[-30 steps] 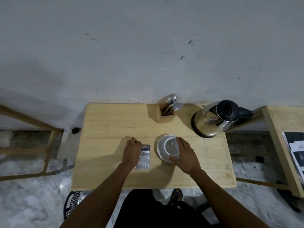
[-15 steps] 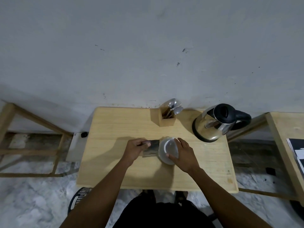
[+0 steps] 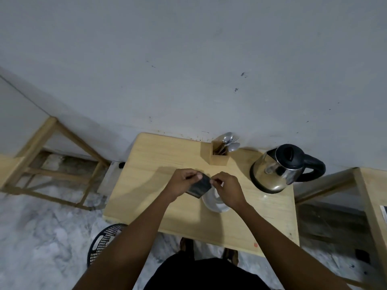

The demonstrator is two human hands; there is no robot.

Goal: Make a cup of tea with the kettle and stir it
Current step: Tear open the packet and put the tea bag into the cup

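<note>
Both hands hold a tea sachet above the cup and saucer on the wooden table.

The left hand (image 3: 181, 182) pinches the dark foil tea sachet (image 3: 198, 186) at its left top corner between thumb and fingers, and the right hand (image 3: 227, 190) pinches the right top corner the same way, so the packet hangs tilted between them, lifted off the table (image 3: 157, 164). Just beneath, near the middle of the table and toward its front edge, the white saucer (image 3: 215, 206) carries the cup, which the right hand mostly hides; its contents cannot be seen. At the back edge a wooden cutlery holder (image 3: 218, 156) stands upright with spoons (image 3: 229, 140) and a fork sticking out of it. The steel kettle (image 3: 276, 172), black lid shut, sits at the back right corner, handle pointing right. A black mesh basket (image 3: 104, 241) stands on the floor below the front left corner.
</note>
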